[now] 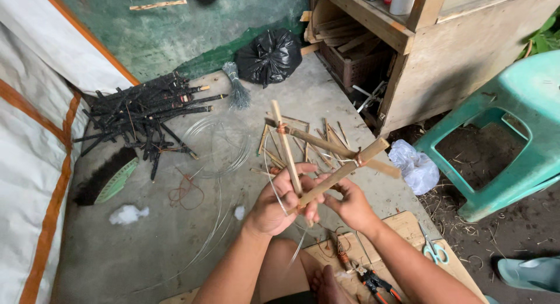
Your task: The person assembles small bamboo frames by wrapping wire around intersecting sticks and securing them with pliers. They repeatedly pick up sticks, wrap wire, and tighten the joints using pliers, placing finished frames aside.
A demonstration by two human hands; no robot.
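Observation:
My left hand [279, 203] and my right hand [348, 203] hold a triangle frame of three bamboo sticks [326, 147] above the concrete floor. The sticks are lashed at two upper corners with thin wire. Both hands grip the lower corner, where two sticks cross. A loose strand of thin wire [269, 174] curves down from the frame past my left hand.
Blackened sticks [143, 114] lie piled at the left, beside a coil of clear wire [219, 145]. Split bamboo strips [303, 142] lie under the frame. Pliers [373, 279] and scissors [433, 248] rest on a wooden board [402, 225]. A teal plastic stool [513, 129], wooden cabinet [420, 53] and black bag [269, 56] stand around.

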